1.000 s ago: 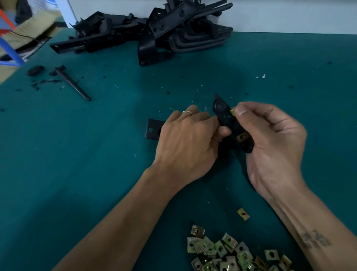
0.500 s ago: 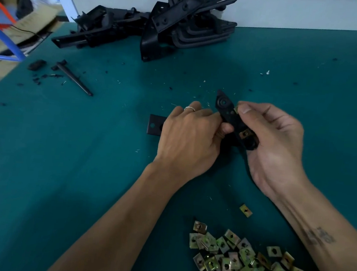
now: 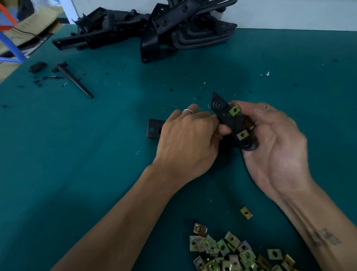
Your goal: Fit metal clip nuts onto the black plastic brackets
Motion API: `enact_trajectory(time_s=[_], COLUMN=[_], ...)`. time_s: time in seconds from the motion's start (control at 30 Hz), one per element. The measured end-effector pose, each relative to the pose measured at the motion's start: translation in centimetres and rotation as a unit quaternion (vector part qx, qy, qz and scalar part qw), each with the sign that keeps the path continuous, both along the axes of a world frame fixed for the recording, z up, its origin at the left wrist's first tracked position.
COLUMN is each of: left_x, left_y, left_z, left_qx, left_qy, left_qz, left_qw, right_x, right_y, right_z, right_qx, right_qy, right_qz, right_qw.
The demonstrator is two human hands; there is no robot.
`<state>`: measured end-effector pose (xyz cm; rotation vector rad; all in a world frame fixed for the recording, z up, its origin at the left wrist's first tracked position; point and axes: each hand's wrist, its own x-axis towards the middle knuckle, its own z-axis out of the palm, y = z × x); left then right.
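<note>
Head view: both hands hold one black plastic bracket [image 3: 228, 120] just above the green table [image 3: 84, 170]. The left hand [image 3: 188, 140] pinches its left edge with curled fingers; the right hand [image 3: 274, 143] cups and grips its right side. Two clip nuts [image 3: 235, 110] sit fitted on the bracket. A pile of loose clip nuts [image 3: 245, 268] lies nearer the person, and a heap of black brackets [image 3: 161, 28] lies at the far edge.

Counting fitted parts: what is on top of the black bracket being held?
Two metal clip nuts sit on the bracket: one near its upper end, one lower down. The right hand covers its far edge.
</note>
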<state>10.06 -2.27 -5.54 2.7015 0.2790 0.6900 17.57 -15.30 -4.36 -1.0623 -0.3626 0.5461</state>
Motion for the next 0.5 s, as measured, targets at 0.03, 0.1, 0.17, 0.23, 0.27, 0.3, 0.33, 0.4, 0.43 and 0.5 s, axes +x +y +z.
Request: enact_trajectory(time_s=[0.03,0.1,0.17,0.23,0.27,0.3,0.33,0.4,0.43,0.5], left_x=[-0.02,-0.03,0.02,0.06,0.07,0.05,0.04,-0.01,-0.02,0.03], left_y=[0.04,0.10,0.09,0.01,-0.04,-0.03,0.01,0.03,0.01,-0.03], left_z=[-0.02,-0.07,-0.13,-0.12,-0.09,-0.10,-0.13,-0.17,-0.18,-0.15], left_qx=[-0.002,-0.007,-0.010,-0.008,-0.004,-0.001,0.001,0.007,0.011,0.016], left_qy=[-0.002,-0.008,-0.011,-0.017,-0.022,-0.028,-0.033,-0.040,-0.043,-0.044], left_qz=[0.000,-0.004,-0.009,-0.009,-0.008,-0.008,-0.008,-0.010,-0.012,-0.015], left_qw=[1.000,1.000,1.000,1.000,1.000,1.000,0.999,0.999,0.999,0.999], right_x=[0.06,0.04,-0.11,-0.20,-0.26,-0.32,-0.46,-0.67,-0.69,-0.62], right_y=[0.01,0.10,0.22,0.33,0.37,0.44,0.54,0.72,0.76,0.80], right_z=[-0.03,-0.10,-0.06,-0.01,0.03,0.03,0.05,0.05,0.06,0.01], right_qx=[-0.009,-0.017,-0.022,-0.027,-0.029,-0.027,-0.023,-0.012,-0.012,-0.020], right_qy=[-0.005,-0.010,-0.010,-0.008,-0.009,-0.012,-0.013,-0.013,-0.013,-0.018], right_qz=[-0.007,-0.028,-0.041,-0.050,-0.054,-0.057,-0.058,-0.062,-0.068,-0.079], right_qw=[1.000,0.999,0.999,0.998,0.998,0.998,0.998,0.998,0.998,0.996])
